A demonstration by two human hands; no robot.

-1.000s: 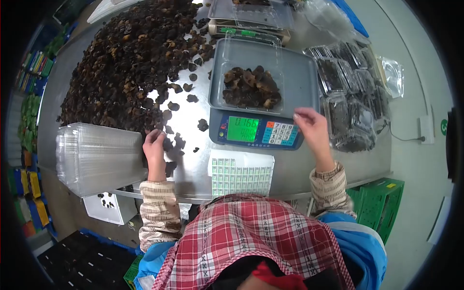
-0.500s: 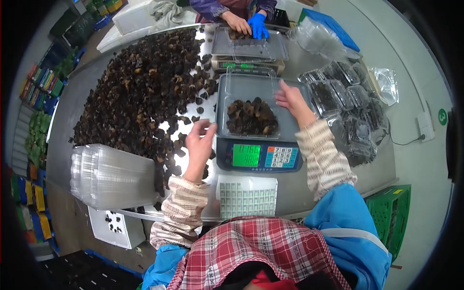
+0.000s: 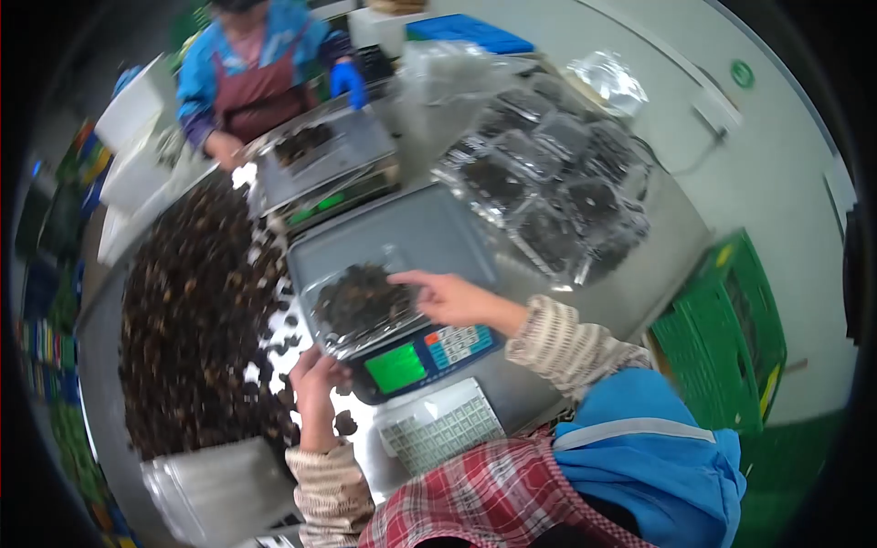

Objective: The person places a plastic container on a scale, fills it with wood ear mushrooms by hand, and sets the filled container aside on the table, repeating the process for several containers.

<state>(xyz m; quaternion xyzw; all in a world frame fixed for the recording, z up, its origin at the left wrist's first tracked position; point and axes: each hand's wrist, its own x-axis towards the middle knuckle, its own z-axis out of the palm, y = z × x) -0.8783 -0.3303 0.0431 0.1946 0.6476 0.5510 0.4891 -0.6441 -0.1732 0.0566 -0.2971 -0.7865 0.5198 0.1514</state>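
A clear plastic clamshell box (image 3: pixel 361 306) holding dark dried mushrooms lies on the tray of a digital scale (image 3: pixel 402 265); its lid is folded down over the contents. My right hand (image 3: pixel 448 297) reaches across and presses on the box's right side. My left hand (image 3: pixel 315 370) grips the box's near left corner at the scale's edge. The scale's green display (image 3: pixel 395 367) faces me. The picture is blurred by head motion.
A big heap of dark dried mushrooms (image 3: pixel 192 329) covers the steel table at left. Filled clamshell boxes (image 3: pixel 548 183) pile up at right. A label sheet (image 3: pixel 438 425) lies before the scale. Another person (image 3: pixel 260 78) works at a second scale (image 3: pixel 320 164) opposite. A green crate (image 3: pixel 731 329) stands at right.
The box's lid has been folded shut. My right hand dropped from the lid's rim onto the box and my left hand came to its corner. My head turned, tilting the view.
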